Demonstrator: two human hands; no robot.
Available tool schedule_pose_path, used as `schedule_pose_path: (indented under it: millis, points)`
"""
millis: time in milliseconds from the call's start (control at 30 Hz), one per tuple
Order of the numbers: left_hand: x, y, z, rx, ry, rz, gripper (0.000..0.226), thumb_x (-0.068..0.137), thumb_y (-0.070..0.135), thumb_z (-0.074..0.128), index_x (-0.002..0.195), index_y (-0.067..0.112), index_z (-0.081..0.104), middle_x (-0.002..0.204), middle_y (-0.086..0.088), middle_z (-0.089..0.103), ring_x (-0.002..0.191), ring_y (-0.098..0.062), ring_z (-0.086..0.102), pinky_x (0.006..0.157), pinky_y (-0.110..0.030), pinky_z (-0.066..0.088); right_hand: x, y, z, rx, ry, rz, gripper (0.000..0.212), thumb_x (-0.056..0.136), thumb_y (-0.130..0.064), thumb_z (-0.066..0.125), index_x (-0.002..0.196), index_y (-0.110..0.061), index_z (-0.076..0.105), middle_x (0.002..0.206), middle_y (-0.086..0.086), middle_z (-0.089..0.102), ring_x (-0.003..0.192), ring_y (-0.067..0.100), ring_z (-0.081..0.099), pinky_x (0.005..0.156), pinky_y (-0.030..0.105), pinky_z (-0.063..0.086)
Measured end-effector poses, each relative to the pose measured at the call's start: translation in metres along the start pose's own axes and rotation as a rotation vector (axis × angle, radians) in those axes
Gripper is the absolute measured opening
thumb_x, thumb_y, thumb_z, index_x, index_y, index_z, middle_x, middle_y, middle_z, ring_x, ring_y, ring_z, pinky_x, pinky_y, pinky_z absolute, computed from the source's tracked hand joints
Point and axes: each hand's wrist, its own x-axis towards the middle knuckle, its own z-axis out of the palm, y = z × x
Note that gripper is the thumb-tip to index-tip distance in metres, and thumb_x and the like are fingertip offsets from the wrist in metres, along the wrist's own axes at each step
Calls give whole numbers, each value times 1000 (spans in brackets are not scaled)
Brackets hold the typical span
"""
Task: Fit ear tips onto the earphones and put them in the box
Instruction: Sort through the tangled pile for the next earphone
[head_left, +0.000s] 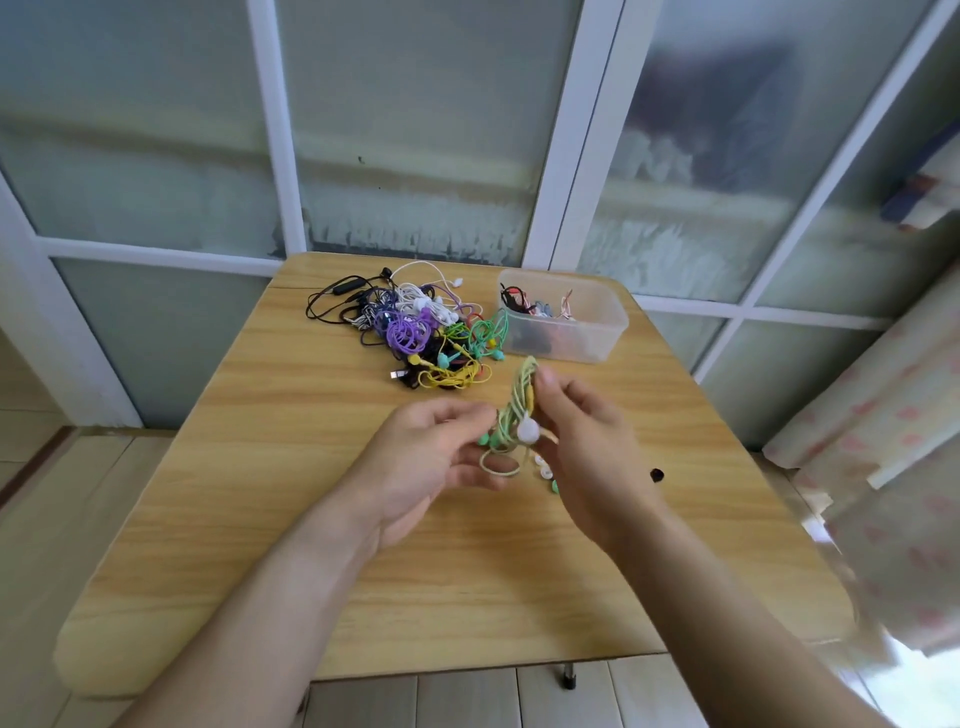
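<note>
Earphones (511, 415) in pale green, their cable wound into a loose bundle, sit between our two hands above the middle of the bench (311, 467) — raised off the wood, we judge, so both hands can work on the buds close to the eye. Our right hand (587, 447) has its grip closed on the bundle, thumb and fingers pinching the upper loops so the coil does not spring apart. Our left hand (431, 457) curls its fingers toward the teal buds at the lower end of the bundle; whether that grip is actually clamped on a bud we cannot tell. A white ear tip (528, 429) shows at the bundle's middle, seemingly seated or being pressed on, and two or three loose tips (544, 472) lie on the bench just beneath the right hand, kept near for the next fitting. Farther back a tangled pile of earphones (415, 327) waits beside the clear box (597, 332), which already holds a few sets — close enough, we judge, for a short reach.
</note>
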Motion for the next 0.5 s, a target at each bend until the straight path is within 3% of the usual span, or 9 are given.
schedule_pose_path:
  millis: [167, 267, 400, 500]
  points:
    - [-2, -10, -8, 215, 98, 45, 18, 90, 6, 63, 108, 5, 66, 85, -10, 73, 63, -18, 67, 52, -23, 47, -23, 3, -19, 49, -69, 110, 14, 95, -19, 59, 100, -7, 67, 86, 4, 71, 78, 18, 64, 71, 34, 52]
    - [-7, -10, -11, 386, 78, 135, 16, 89, 10, 66, 103, 16, 70, 83, -4, 73, 66, -15, 66, 53, -23, 45, -29, 3, -25, 31, -127, 123, 27, 82, -23, 75, 99, -4, 68, 90, 9, 68, 76, 20, 65, 71, 41, 56]
    - [-13, -15, -11, 733, 134, 284, 17, 89, 17, 67, 103, 26, 72, 88, -2, 71, 64, -11, 62, 61, -18, 47, -35, 8, -32, -262, -145, 61, 21, 83, -16, 76, 99, -6, 66, 87, 12, 73, 77, 34, 72, 86, 54, 56]
    - [-14, -17, -6, 697, 127, 307, 22, 86, 14, 70, 104, 27, 71, 91, -5, 71, 76, -18, 67, 73, -25, 52, -39, 12, -34, -417, -199, 56, 14, 85, -11, 74, 97, -13, 66, 87, 13, 75, 77, 30, 74, 89, 54, 54]
